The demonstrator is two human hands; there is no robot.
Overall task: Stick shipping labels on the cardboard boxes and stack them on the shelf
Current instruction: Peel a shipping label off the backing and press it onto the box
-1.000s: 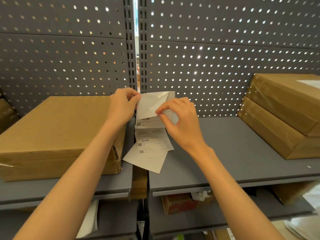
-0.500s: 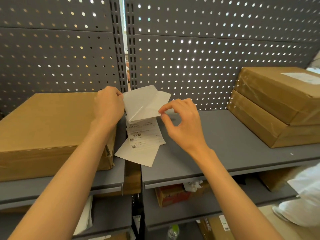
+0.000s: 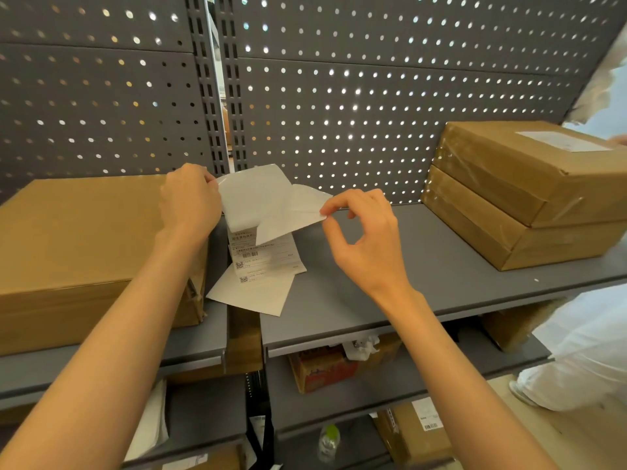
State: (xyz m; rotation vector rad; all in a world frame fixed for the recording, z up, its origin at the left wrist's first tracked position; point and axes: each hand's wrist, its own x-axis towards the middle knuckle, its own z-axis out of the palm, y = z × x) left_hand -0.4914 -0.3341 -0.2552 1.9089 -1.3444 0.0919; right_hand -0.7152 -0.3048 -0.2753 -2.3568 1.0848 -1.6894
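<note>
My left hand (image 3: 190, 201) grips the upper left edge of a strip of white shipping labels (image 3: 261, 256) that hangs over the gap between two grey shelves. My right hand (image 3: 359, 228) pinches the corner of one label (image 3: 298, 215), which is peeled away from the strip's backing and stretched to the right. A large plain cardboard box (image 3: 84, 239) lies on the left shelf beside my left hand. Two flat cardboard boxes are stacked at the right of the right shelf (image 3: 407, 262); the upper box (image 3: 529, 164) carries a white label on top.
A perforated grey back panel (image 3: 356, 96) closes the shelf behind. Lower shelves hold cartons, papers and a bottle (image 3: 327, 442). A person in white clothing (image 3: 587, 351) stands at the right edge, close to the stacked boxes.
My right hand has pulled the label's corner out to the right, peeling it further off the strip. The view has shifted, and the person at the right has come further into view.
</note>
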